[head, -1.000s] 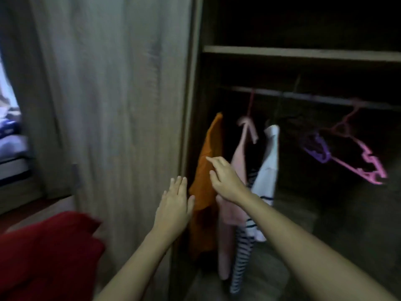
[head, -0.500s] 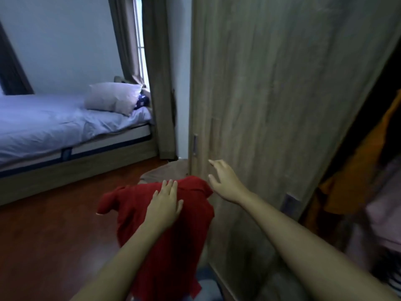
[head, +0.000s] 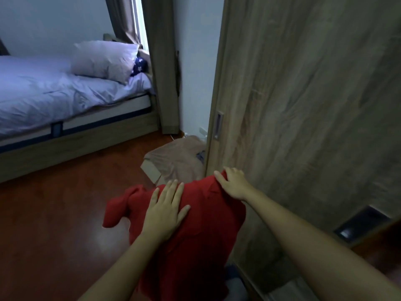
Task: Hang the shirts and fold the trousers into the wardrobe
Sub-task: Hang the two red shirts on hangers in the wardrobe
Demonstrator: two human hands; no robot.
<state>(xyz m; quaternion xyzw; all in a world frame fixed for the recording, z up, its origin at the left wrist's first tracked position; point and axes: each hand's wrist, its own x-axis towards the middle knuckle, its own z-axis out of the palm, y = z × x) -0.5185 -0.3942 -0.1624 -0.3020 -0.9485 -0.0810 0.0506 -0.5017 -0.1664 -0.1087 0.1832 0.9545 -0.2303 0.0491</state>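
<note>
- Door point(head: 303, 105): the wooden sliding panel fills the right half and screens the hanging space, which cannot be made out. Risk: cloth carried round its edge may catch there.
- Bed point(head: 65, 101): far left, well apart from the work. No bearing on it.
- Shirt point(head: 206, 231): red, draped over a support hidden beneath it, just beside the door. One sleeve point(head: 117, 209) hangs loose on the left, above the floor point(head: 54, 213). Nothing to hang it on shows. Risk: lifted by one edge only, it may slide off and drop, or the sleeve may drag.
- Beige garment point(head: 175, 161): crumpled on a box point(head: 152, 171) beyond the shirt, against the door. No hand is on it.
- Left hand point(head: 167, 211): fingers straight and spread, flat on the shirt's middle, grasping nothing. Judged to steady the shirt rather than hold it.
- Right hand point(head: 233, 183): fingers bent over the shirt's top edge, gripping it. Risk: so thin a hold on a fold may pull free once the shirt is raised.
</note>
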